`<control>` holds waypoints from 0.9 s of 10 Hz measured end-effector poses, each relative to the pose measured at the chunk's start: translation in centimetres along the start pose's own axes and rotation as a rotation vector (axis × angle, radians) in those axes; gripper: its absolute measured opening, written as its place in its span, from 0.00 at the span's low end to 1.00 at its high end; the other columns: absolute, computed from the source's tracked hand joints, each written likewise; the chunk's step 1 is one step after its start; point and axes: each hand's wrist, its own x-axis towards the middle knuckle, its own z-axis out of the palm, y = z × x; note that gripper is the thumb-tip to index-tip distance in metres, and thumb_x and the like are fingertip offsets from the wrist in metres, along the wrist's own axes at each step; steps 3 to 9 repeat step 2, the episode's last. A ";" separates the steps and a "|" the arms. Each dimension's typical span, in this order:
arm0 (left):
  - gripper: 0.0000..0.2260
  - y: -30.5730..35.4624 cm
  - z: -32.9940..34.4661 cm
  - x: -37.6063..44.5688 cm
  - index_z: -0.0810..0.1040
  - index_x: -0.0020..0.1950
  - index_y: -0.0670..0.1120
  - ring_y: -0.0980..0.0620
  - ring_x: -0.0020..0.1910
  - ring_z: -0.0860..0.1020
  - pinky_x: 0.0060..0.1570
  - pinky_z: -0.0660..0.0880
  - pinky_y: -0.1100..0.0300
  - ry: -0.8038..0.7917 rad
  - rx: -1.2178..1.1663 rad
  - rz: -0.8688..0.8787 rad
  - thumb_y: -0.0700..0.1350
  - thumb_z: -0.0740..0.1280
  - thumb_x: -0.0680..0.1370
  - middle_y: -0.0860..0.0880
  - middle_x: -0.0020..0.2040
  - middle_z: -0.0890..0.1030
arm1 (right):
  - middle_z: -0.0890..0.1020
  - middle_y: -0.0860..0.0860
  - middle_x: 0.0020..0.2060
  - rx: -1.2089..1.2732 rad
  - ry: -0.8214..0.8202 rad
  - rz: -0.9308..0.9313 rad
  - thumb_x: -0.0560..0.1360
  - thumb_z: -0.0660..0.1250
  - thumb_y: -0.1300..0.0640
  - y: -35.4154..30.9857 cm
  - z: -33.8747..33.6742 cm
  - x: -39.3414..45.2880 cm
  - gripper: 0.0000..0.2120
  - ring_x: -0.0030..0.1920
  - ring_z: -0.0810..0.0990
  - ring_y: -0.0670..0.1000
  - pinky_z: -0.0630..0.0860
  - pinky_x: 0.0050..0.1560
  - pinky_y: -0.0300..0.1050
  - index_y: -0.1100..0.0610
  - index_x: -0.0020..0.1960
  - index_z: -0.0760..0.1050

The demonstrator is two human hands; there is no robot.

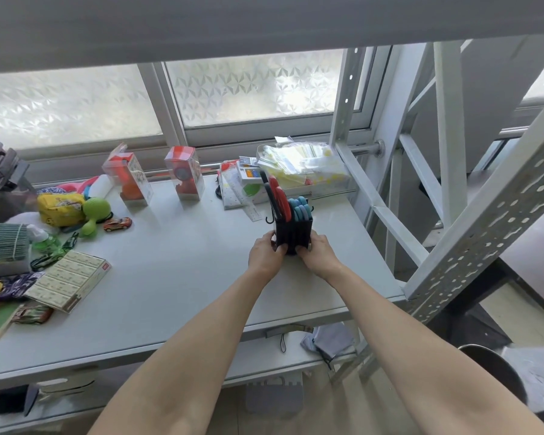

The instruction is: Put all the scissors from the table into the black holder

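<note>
The black holder (pixel 293 234) stands upright on the white table (pixel 176 252), right of the middle. Scissors with red and black handles (pixel 277 196) and scissors with blue handles (pixel 300 207) stick up out of its top. My left hand (pixel 266 254) grips the holder's lower left side. On the other side, my right hand (pixel 318 251) grips its lower right. No loose scissors show on the table.
Two clear toy boxes (pixel 132 180) (pixel 186 172) stand at the back. A clear bin of bags (pixel 305 171) sits just behind the holder. Toys, a toy car (pixel 117 223) and card boxes (pixel 69 279) crowd the left. A metal rack post (pixel 484 215) rises on the right.
</note>
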 end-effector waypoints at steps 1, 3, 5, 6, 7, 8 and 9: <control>0.19 -0.4 -0.1 0.0 0.72 0.70 0.45 0.43 0.60 0.78 0.62 0.75 0.50 -0.016 0.014 0.000 0.46 0.65 0.79 0.43 0.61 0.79 | 0.75 0.59 0.57 0.045 0.042 0.015 0.76 0.64 0.60 0.0 0.2 -0.6 0.22 0.56 0.78 0.59 0.77 0.59 0.52 0.55 0.69 0.68; 0.23 -0.9 -0.5 0.0 0.68 0.73 0.40 0.43 0.64 0.75 0.64 0.73 0.50 -0.022 0.042 -0.054 0.46 0.65 0.79 0.42 0.67 0.75 | 0.72 0.59 0.62 0.087 0.174 0.164 0.78 0.64 0.60 -0.2 0.3 -1.9 0.24 0.58 0.75 0.57 0.72 0.58 0.48 0.59 0.72 0.63; 0.23 -0.9 -0.5 0.0 0.68 0.73 0.40 0.43 0.64 0.75 0.64 0.73 0.50 -0.022 0.042 -0.054 0.46 0.65 0.79 0.42 0.67 0.75 | 0.72 0.59 0.62 0.087 0.174 0.164 0.78 0.64 0.60 -0.2 0.3 -1.9 0.24 0.58 0.75 0.57 0.72 0.58 0.48 0.59 0.72 0.63; 0.23 -0.9 -0.5 0.0 0.68 0.73 0.40 0.43 0.64 0.75 0.64 0.73 0.50 -0.022 0.042 -0.054 0.46 0.65 0.79 0.42 0.67 0.75 | 0.72 0.59 0.62 0.087 0.174 0.164 0.78 0.64 0.60 -0.2 0.3 -1.9 0.24 0.58 0.75 0.57 0.72 0.58 0.48 0.59 0.72 0.63; 0.23 -0.9 -0.5 0.0 0.68 0.73 0.40 0.43 0.64 0.75 0.64 0.73 0.50 -0.022 0.042 -0.054 0.46 0.65 0.79 0.42 0.67 0.75 | 0.72 0.59 0.62 0.087 0.174 0.164 0.78 0.64 0.60 -0.2 0.3 -1.9 0.24 0.58 0.75 0.57 0.72 0.58 0.48 0.59 0.72 0.63; 0.23 -0.9 -0.5 0.0 0.68 0.73 0.40 0.43 0.64 0.75 0.64 0.73 0.50 -0.022 0.042 -0.054 0.46 0.65 0.79 0.42 0.67 0.75 | 0.72 0.59 0.62 0.087 0.174 0.164 0.78 0.64 0.60 -0.2 0.3 -1.9 0.24 0.58 0.75 0.57 0.72 0.58 0.48 0.59 0.72 0.63; 0.23 -0.9 -0.5 0.0 0.68 0.73 0.40 0.43 0.64 0.75 0.64 0.73 0.50 -0.022 0.042 -0.054 0.46 0.65 0.79 0.42 0.67 0.75 | 0.72 0.59 0.62 0.087 0.174 0.164 0.78 0.64 0.60 -0.2 0.3 -1.9 0.24 0.58 0.75 0.57 0.72 0.58 0.48 0.59 0.72 0.63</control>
